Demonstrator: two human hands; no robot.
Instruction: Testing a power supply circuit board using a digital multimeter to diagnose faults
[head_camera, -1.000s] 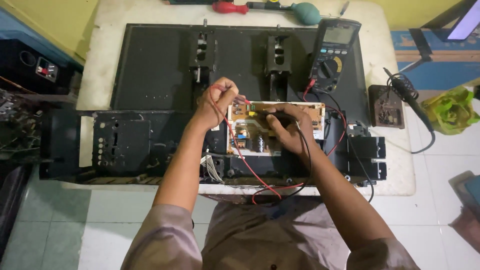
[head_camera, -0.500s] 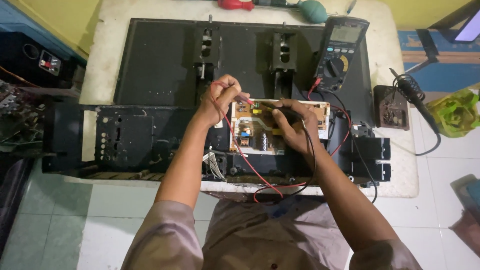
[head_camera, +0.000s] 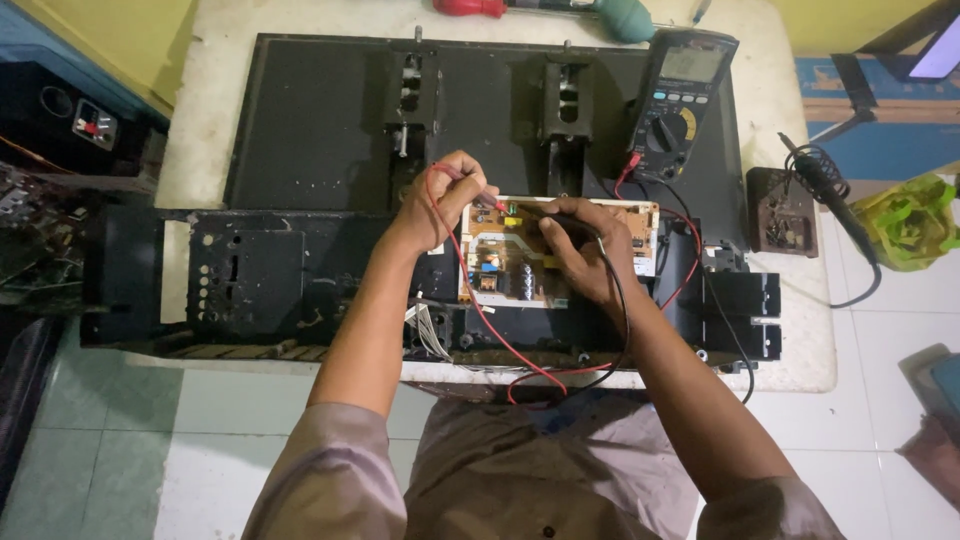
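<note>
A red wire (head_camera: 500, 335) and a black wire (head_camera: 617, 330) were looped over the near edge of the desk (head_camera: 800, 350), just above the lap. They could have been snagged by an arm — then a tip might have been pulled off its spot.

The brown circuit board (head_camera: 520, 262) was lying in the open back of a black screen (head_camera: 310, 120), flat on the desk. The red probe (head_camera: 490, 200) was pinched in the left hand (head_camera: 440, 205), its tip kept at the board's top left corner. The black probe (head_camera: 560, 222) was pressed down under the closed grip of the right hand (head_camera: 585, 255). If a tip had slipped, two little parts could have been touched at once.

Farther off, the meter (head_camera: 680, 105) was propped on the screen, and a soldering iron (head_camera: 825, 185) was laid by its stand (head_camera: 782, 210); its cord could have been caught. The pale desk was marked with stains. Pale floor tiles (head_camera: 120, 450) and a yellow wall (head_camera: 110, 40) were seen around it.
</note>
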